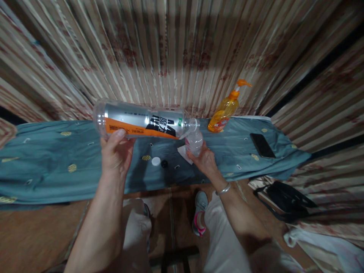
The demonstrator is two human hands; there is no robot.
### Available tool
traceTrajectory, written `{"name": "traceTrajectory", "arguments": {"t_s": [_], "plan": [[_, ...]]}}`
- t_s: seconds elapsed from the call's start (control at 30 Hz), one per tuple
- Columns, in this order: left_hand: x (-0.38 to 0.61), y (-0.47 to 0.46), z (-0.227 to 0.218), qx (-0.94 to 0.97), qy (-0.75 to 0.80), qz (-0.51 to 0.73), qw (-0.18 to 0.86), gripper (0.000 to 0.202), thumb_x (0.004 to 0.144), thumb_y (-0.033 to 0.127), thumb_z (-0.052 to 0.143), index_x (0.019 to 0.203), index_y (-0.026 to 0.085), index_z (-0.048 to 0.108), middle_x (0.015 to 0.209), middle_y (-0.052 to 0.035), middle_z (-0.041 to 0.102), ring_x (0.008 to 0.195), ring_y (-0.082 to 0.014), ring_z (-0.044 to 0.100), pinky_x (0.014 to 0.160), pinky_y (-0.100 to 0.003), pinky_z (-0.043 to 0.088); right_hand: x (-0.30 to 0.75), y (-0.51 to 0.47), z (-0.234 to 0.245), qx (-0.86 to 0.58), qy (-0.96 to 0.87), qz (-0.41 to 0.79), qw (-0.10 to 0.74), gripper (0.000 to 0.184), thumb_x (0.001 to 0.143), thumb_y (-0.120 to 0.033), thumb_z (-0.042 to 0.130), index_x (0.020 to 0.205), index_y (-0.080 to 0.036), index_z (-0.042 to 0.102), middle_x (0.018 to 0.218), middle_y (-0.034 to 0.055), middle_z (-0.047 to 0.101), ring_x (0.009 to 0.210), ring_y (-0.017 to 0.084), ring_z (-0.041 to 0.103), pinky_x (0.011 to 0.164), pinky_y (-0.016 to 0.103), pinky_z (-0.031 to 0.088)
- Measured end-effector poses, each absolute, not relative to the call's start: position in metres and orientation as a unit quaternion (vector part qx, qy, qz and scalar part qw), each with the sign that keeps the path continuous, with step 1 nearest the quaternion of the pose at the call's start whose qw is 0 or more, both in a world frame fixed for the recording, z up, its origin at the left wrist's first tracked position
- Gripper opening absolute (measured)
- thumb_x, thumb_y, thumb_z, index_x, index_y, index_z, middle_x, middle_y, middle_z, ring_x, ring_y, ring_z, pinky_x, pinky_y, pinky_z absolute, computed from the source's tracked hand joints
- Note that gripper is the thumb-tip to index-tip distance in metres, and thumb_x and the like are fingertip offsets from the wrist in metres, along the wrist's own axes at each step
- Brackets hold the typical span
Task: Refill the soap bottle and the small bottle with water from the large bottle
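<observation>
My left hand point(117, 149) is closed around the lower part of a large plastic drink bottle point(136, 119) with a silver, orange and black label. The bottle lies nearly level in the air, its neck pointing right. My right hand point(203, 157) grips a small clear plastic bottle point(195, 142), held upright under the big bottle's mouth. The two necks meet or overlap; whether liquid flows between them I cannot tell. Below, on the cloth, lie a white cap point(156, 161) and a black cap point(164, 163). A folded white tissue point(184, 154) shows behind my right hand.
A pump bottle point(223, 113) of orange liquid stands at the back of the cloth-covered bench point(57, 159). To its right lies a black phone point(262, 145). Pleated curtains point(170, 57) hang behind. A black bag point(287, 199) rests low at the right.
</observation>
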State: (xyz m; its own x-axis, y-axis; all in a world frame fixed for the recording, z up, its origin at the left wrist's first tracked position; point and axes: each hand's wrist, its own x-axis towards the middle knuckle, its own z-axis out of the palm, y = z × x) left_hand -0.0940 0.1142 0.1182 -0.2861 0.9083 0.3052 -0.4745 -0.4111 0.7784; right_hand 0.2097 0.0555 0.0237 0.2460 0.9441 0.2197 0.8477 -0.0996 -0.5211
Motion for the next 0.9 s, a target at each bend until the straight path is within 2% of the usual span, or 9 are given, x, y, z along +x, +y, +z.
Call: {"name": "traceTrajectory", "arguments": {"t_s": [0.27,0.43,0.6,0.73,0.9], "plan": [[-0.094,0.113,0.122,0.385,0.281,0.747,0.464,0.055,0.054,0.046,0.126,0.090,0.029,0.089,0.102,-0.0005,0.094,0.105,-0.0264,0.090,0.111,-0.045,0.080,0.206,0.054,0.030,-0.744,-0.600,0.093,0.279,0.074,0.107,-0.042,0.100,0.168,-0.013,0.070,0.120,0.0243,0.097,0.108,0.041,0.095,0.099,0.050,0.077],[-0.093,0.113,0.123,0.373,0.282,0.751,0.466,0.057,0.054,0.042,0.124,0.100,0.031,0.093,0.104,-0.0012,0.095,0.107,-0.0292,0.091,0.111,-0.048,0.080,0.207,0.054,0.032,-0.745,-0.600,0.100,0.273,0.076,0.108,-0.042,0.096,0.170,-0.010,0.068,0.124,0.0274,0.097,0.110,0.042,0.095,0.101,0.052,0.076],[-0.094,0.111,0.126,0.375,0.289,0.745,0.469,0.048,0.054,0.040,0.121,0.088,0.030,0.089,0.098,0.0003,0.093,0.101,-0.0274,0.090,0.110,-0.045,0.079,0.209,0.054,0.028,-0.734,-0.606,0.098,0.290,0.069,0.106,-0.042,0.096,0.167,-0.019,0.071,0.122,0.0218,0.098,0.107,0.041,0.095,0.097,0.052,0.077],[-0.095,0.112,0.126,0.374,0.283,0.744,0.476,0.045,0.056,0.037,0.120,0.089,0.029,0.090,0.098,-0.0013,0.091,0.102,-0.0265,0.089,0.109,-0.044,0.078,0.208,0.055,0.026,-0.742,-0.601,0.097,0.281,0.071,0.107,-0.041,0.096,0.168,-0.015,0.071,0.124,0.0243,0.097,0.112,0.042,0.096,0.101,0.052,0.077],[-0.095,0.112,0.125,0.380,0.280,0.748,0.467,0.050,0.054,0.041,0.123,0.092,0.030,0.091,0.097,0.0003,0.091,0.100,-0.0254,0.088,0.104,-0.043,0.080,0.210,0.056,0.021,-0.727,-0.611,0.089,0.301,0.073,0.106,-0.043,0.095,0.168,-0.014,0.071,0.119,0.0225,0.097,0.108,0.041,0.095,0.097,0.050,0.077]]}}
